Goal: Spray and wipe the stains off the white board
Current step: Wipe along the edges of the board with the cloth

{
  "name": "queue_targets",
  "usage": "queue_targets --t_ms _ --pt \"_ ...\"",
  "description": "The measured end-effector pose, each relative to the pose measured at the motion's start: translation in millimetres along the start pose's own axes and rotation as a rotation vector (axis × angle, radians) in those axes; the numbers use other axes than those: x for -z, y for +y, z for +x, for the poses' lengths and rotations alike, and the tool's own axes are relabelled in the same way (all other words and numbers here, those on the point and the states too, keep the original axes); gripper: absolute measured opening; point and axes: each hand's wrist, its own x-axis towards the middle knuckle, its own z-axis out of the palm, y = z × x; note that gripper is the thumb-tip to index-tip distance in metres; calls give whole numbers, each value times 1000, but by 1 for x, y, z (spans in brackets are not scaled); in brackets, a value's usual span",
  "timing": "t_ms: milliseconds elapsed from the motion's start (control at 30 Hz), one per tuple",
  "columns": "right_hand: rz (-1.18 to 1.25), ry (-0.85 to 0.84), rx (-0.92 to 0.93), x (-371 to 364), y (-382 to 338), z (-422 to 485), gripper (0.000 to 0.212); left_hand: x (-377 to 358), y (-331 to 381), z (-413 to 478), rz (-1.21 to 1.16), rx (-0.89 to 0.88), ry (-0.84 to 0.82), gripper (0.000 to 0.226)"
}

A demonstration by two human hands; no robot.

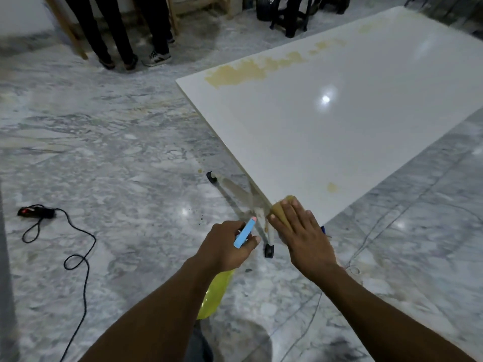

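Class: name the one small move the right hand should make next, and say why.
Probably slide the cloth under the right hand forward onto the small stain. That stain lies just beyond the hand, near the corner of the board, and the hand presses the cloth flat there.

Grey marble floor (125, 152) carries a looped black cord (84, 280) and the wheeled white board (339, 121).

Reaching forward with bare left forearm (156, 309) and bare right forearm (379, 309). Gripping the neck of a yellow plastic spray bottle (214, 293) in the left hand (227, 246), fingers curled, thumb tip beside its blue nozzle. Pressing a tan cloth (281, 207) flat under the right hand (300, 236), fingers straight, thumb spread leftward.
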Motion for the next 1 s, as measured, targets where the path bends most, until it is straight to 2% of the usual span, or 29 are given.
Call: queue_targets --t_ms 133,200,267,333,367,433,467,533,567,600,667,733,867,1000 --pt "184 -52 -21 15 9 -61 91 -20 21 -22 57 -41 -19 37" --pt "439 -93 -71 27 16 -80 80 -22 32 -28 75 -42 -30 33" --pt "837 -169 -273 66 22 -87 60 -15 49 -32 78 -40 -41 30" --pt "1252 -165 -640 115 27 -75 50 -1 69 -32 67 -46 -45 32" --pt "1509 -143 -829 135 32 -68 44 7 77 -29 60 -44 -47 32" --pt "2097 -85 -1043 165 41 -51 38 32 95 -19 41 -26 -25 29" --pt "2339 -82 -1044 174 43 -44 46 42 101 -13 42 -16 -18 27" --pt "2626 -61 -782 185 44 -21 67 67 114 3 60 -14 -6 29" --pt "2675 -21 -616 181 42 -9 72 78 119 12 64 -14 -2 30" --pt "2713 -10 -596 181 41 5 76 88 123 20 70 -11 -1 29" --pt "2773 -61 -814 180 46 35 85 110 129 43 107 -10 14 30" --pt "2694 -44 -897 183 46 64 89 126 130 62 115 5 43 32" --pt "2469 -201 -956 196 56 128 90 156 123 94 83 53 79 32" --pt "2322 -291 -930 203 69 176 68 176 119 116 74 68 104 32"
